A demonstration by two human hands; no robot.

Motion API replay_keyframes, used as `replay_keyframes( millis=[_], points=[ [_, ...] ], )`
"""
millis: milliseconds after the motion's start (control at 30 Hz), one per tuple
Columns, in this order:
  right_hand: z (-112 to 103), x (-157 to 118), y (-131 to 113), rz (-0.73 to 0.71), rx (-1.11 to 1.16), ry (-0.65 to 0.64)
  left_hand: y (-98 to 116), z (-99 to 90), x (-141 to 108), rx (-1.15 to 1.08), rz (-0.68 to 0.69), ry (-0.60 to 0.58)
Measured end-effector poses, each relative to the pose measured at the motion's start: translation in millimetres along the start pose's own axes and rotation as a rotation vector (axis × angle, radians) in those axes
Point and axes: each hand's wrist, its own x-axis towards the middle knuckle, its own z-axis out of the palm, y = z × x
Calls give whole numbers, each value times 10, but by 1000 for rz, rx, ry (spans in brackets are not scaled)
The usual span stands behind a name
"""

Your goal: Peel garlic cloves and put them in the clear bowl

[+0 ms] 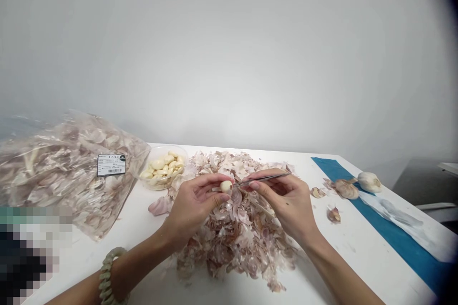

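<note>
Fingers (211, 181) of my left hand (191, 205) pinch a peeled garlic clove (225, 187) above a heap of papery skins (232, 243). My right hand (286, 202) grips metal tweezers (263, 179) between its fingers, the tips at the clove. I read 17.63 on a barcoded label (111, 165) stuck to a clear plastic bag of skins (60, 171); its smaller print is illegible. Peeled cloves fill a clear tub (162, 169) behind my hands, and whole garlic bulbs (369, 182) lie by a blue strip (404, 243) on the white bench (361, 262).

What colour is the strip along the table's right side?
Teal blue strip, best seen in the head view.
</note>
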Motion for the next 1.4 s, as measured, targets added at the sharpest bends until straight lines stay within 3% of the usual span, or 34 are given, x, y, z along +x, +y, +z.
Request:
replay_keyframes(
  millis=[600, 1400],
  points=[
    [36, -10, 59, 214, 278, -11, 31, 6, -14, -16, -22, 3],
    [57, -25, 99, 164, 261, 3, 4, 3, -6, -25, -9, 4]
  ],
)
